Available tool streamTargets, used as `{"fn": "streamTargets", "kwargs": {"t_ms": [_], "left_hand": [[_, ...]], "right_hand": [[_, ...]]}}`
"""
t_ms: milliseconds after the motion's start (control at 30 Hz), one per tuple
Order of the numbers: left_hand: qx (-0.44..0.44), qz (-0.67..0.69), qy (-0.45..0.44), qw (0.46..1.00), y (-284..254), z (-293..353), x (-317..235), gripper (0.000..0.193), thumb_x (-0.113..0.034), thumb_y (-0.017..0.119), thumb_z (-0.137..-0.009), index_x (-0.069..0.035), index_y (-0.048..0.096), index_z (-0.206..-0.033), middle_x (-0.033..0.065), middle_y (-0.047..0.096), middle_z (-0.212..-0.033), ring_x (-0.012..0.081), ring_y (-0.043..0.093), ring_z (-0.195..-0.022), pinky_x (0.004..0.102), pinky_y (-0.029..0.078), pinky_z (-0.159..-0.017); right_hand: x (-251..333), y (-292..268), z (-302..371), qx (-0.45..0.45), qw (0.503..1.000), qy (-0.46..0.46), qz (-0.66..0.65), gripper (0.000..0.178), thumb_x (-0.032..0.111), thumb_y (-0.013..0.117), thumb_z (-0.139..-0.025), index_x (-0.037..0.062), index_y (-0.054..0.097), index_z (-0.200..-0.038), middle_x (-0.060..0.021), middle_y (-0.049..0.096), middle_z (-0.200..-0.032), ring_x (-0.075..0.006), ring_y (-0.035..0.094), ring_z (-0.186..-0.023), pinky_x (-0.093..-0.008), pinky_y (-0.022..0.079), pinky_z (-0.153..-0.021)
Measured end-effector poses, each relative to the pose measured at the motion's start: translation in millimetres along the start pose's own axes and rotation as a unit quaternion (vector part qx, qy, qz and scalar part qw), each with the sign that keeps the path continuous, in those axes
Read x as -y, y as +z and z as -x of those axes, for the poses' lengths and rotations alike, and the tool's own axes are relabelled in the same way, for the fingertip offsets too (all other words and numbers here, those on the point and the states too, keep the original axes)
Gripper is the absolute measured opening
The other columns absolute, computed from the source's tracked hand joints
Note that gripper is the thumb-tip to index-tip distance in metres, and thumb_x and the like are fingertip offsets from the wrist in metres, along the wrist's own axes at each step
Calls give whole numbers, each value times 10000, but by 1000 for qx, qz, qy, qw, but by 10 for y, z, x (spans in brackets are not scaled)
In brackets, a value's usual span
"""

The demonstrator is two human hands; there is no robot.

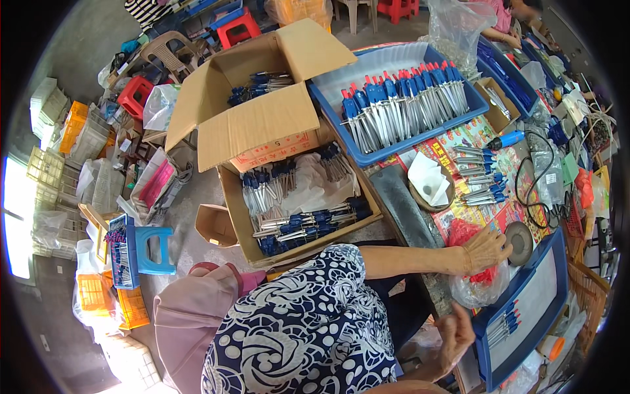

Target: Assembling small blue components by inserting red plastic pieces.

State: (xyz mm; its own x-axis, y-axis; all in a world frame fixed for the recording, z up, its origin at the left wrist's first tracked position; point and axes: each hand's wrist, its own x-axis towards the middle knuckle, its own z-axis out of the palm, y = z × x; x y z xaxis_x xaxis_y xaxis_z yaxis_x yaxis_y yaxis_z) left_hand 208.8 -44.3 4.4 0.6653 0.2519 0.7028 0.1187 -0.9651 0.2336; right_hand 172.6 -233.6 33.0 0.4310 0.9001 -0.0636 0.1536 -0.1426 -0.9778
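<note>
On the counter, toward its near end, a clear plastic bag holding small red pieces is placed directly under the left hand. The bag is spread roughly from far to near, so its long axis is crossed almost squarely by the left forearm, which is stretched out from the left. Red is seen both at the far side and at the near side of this hand, and its fingers are bent down toward the bag's right part. Whether any piece is pinched between them cannot be told.

The right hand is held nearer, just beside the bag's near end and slightly to its left; its fingers are loosely curled, and nothing is seen in their grasp. The red pieces are thus more closely approached by the left hand.

To the right of the right hand a blue tray is set, its long axis slanted from near left to far right, with a few slender blue-and-silver tools laid in it. Just right of the left hand, a round grey disc is found. Beyond the bag, a loose group of similar tools is laid lengthwise from left to right, touched by neither hand.
</note>
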Motion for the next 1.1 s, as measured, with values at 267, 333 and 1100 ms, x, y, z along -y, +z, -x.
{"fn": "streamTargets", "kwargs": {"t_ms": [267, 333, 1100], "left_hand": [[-13, 63, 2, 998, -42, -9, 14, 194, -131, 555, -665, -31, 501, -821, 99, 477, -781, 223, 524, -740, 325, 415, -580], [-16, 80, 0, 997, -28, -4, 31, 195, -132, 556, -661, -29, 501, -818, 107, 473, -802, 229, 523, -752, 331, 424, -590], [-7, 132, 11, 991, 138, -3, 85, 198, -132, 545, -691, -38, 484, -854, 107, 469, -791, 247, 535, -741, 338, 474, -554]], "right_hand": [[-117, -143, -546, -379, 869, -126, 293, 430, 69, 570, -816, 22, 430, -1221, -72, 496, -977, -126, 444, -746, -236, 388, -633], [-163, -164, -649, -375, 830, -159, 381, 479, 72, 609, -786, 44, 428, -1229, -81, 475, -975, -135, 435, -755, -244, 384, -636], [-487, -494, -961, -374, 861, -157, 306, 485, 30, 563, -767, -7, 413, -1227, -147, 479, -1202, -243, 451, -1095, -322, 303, -966]]}}
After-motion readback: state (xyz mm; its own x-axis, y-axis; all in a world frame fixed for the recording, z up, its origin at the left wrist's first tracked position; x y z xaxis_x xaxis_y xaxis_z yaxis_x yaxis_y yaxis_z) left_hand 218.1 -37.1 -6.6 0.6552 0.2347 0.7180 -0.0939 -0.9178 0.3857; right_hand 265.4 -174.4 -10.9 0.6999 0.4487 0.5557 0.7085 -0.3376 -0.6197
